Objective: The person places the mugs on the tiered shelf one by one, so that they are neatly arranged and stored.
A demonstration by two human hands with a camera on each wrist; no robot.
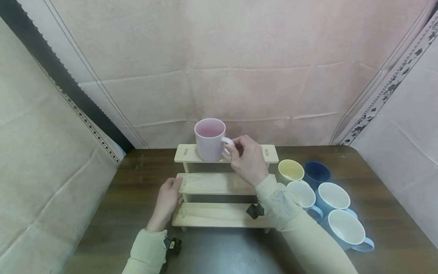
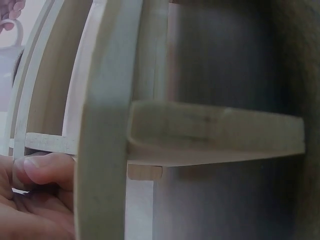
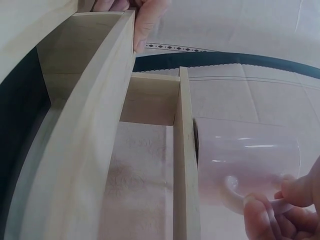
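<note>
A pale pink mug [image 1: 210, 140] stands upright at the left part of the top tier of a three-tier wooden shelf [image 1: 219, 215]. My right hand [image 1: 249, 159] pinches the mug's handle [image 3: 231, 196] between thumb and fingers. In the right wrist view the base of the mug appears to meet the top board [image 3: 185, 150]. My left hand [image 1: 168, 196] grips the left end of the middle board [image 1: 208, 184], its thumb [image 2: 47, 167] against the board's edge in the left wrist view. Part of the middle board is hidden behind my right forearm.
Several mugs stand on the dark wooden table [image 1: 137, 213] right of the shelf: a yellow one [image 1: 291, 170], a dark blue one [image 1: 316, 173], a white-rimmed one [image 1: 302, 194] and light blue ones [image 1: 345, 228]. A pale cloth [image 1: 239, 83] hangs behind the table.
</note>
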